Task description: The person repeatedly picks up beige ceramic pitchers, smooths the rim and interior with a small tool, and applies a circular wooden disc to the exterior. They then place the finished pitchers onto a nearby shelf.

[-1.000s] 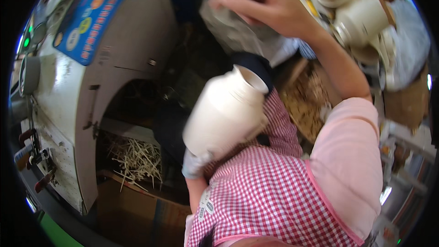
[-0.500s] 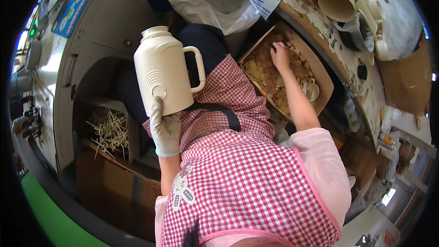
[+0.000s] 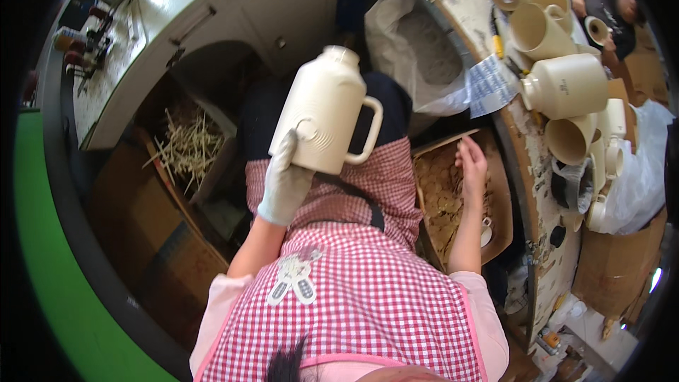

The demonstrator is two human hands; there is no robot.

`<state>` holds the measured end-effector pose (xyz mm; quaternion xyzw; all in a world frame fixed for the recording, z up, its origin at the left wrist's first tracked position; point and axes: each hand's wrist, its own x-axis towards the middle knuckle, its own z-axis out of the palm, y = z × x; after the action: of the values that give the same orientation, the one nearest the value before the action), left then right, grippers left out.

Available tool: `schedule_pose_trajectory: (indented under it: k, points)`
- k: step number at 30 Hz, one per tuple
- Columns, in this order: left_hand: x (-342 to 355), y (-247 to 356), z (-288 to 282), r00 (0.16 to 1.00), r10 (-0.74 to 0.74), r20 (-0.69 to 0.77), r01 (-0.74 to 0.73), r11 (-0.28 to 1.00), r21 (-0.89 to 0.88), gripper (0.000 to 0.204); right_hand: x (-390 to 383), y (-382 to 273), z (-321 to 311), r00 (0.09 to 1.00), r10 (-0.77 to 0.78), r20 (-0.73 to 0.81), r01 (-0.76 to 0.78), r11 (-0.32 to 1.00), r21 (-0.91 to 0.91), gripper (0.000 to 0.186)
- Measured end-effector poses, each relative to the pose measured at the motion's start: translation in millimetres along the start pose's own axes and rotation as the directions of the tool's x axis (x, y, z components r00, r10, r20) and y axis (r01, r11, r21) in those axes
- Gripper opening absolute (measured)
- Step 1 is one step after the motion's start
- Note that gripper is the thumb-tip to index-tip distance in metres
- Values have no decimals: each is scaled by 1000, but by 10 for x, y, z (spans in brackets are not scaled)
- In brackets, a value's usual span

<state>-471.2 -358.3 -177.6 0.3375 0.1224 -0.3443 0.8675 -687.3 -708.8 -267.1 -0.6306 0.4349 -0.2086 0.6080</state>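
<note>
My left hand, in a grey-white glove, grips a cream plastic jug body near its base, the thumb on its ringed side. The jug has an open neck and a side handle, and is held over my lap. My right hand is bare, fingers pinched at the upper end of a cardboard box of small tan discs; what is at the fingertips is too small to make out. A white cup-like piece lies in the box.
Cream jug bodies and cups crowd the worn bench at right. At left are a white cabinet, clamps and a box of thin sticks. Another person works at upper right; a plastic bag sits ahead.
My right hand came down into the disc box and now pinches at its upper end. The jug went from leaning rightward to more upright. The view has shifted, bringing another person into sight.
</note>
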Motion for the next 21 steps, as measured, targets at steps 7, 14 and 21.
schedule_pose_trajectory:
  k: [7, 14, 21]
  points:
    - [-21, -21, 18, 997, -73, 35, 69, 992, 102, 53, -728, -1335, 1657, 791, -31, 611, -178, 944, 279, 36]
    - [-67, 49, 32, 999, -17, 37, 8, 976, 217, 49, -955, -1515, 2158, 744, 79, 664, -150, 987, 50, 18]
    - [-57, 3, -124, 997, 33, 67, -51, 961, 273, 44, -892, -1602, 2135, 698, 181, 693, -105, 983, -151, 19]
